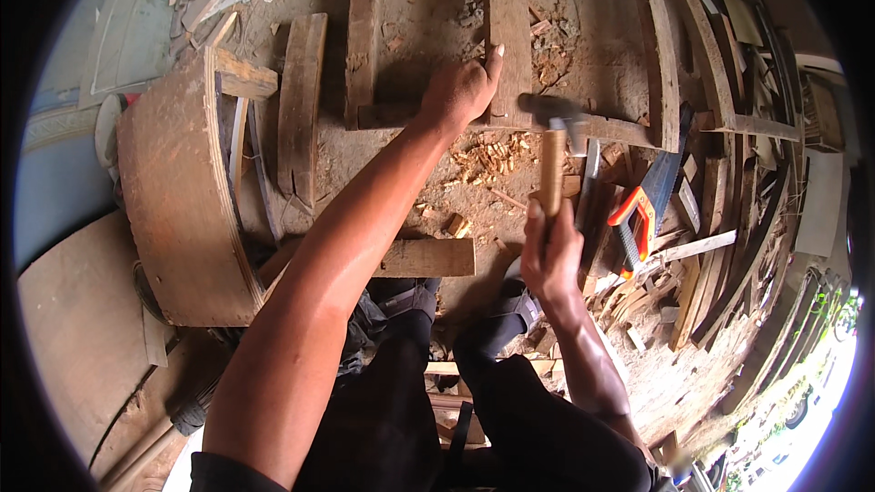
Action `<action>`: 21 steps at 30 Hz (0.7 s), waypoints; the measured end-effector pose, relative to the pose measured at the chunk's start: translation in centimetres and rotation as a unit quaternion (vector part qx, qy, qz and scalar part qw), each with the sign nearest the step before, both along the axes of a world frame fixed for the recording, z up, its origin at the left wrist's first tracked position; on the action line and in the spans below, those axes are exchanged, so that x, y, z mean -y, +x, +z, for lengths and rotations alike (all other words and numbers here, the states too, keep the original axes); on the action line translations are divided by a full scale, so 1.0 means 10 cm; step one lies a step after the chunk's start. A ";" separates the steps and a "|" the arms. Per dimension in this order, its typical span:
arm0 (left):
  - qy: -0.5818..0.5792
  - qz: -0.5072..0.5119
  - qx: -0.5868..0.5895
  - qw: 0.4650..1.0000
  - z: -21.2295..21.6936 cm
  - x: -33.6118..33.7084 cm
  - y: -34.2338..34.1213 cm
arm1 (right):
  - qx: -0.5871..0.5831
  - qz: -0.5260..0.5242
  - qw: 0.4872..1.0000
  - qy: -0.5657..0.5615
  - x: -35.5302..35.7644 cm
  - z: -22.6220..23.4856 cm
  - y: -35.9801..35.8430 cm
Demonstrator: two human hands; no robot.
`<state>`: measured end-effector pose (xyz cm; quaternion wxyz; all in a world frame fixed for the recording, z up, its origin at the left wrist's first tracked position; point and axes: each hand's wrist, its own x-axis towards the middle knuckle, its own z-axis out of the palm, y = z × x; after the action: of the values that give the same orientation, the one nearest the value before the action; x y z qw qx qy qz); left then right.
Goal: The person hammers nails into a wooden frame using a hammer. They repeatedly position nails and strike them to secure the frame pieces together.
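My right hand (552, 255) is closed round the wooden handle of a hammer (551, 169). The hammer's dark metal head hangs beside the lower end of a wooden plank (509, 9), where that plank meets a crosspiece (611, 128). Gripping the plank's left edge near this joint is my left hand (460, 91), its thumb lying along the wood. The left hand's other fingers are mostly hidden. Plank and crosspiece belong to a timber frame lying in front of me. Whether a nail or peg stands at the joint is too small to tell.
A handsaw (649, 205) with an orange and black handle leans at the right among scrap wood. Wood chips (492, 159) litter the ground below the frame. A short wood block (427, 258) lies near my feet. At the left stands a curved plywood piece (182, 191).
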<state>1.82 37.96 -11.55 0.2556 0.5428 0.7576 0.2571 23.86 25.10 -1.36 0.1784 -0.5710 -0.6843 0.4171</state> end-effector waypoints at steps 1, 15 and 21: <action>-0.015 -0.005 -0.001 1.000 -0.03 0.02 -0.05 | -0.030 -0.013 0.999 0.027 -0.01 0.12 -0.06; -0.002 -0.035 -0.025 0.999 -0.07 -0.04 -0.01 | -0.168 -0.001 0.972 0.163 0.05 -0.13 0.03; -0.040 -0.028 -0.010 0.999 -0.06 -0.03 -0.04 | -0.017 0.011 0.999 0.042 -0.05 -0.10 -0.01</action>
<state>1.42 38.22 -12.14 0.2765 0.5561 0.7541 0.2137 23.73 25.60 -2.36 0.2090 -0.5485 -0.7042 0.3995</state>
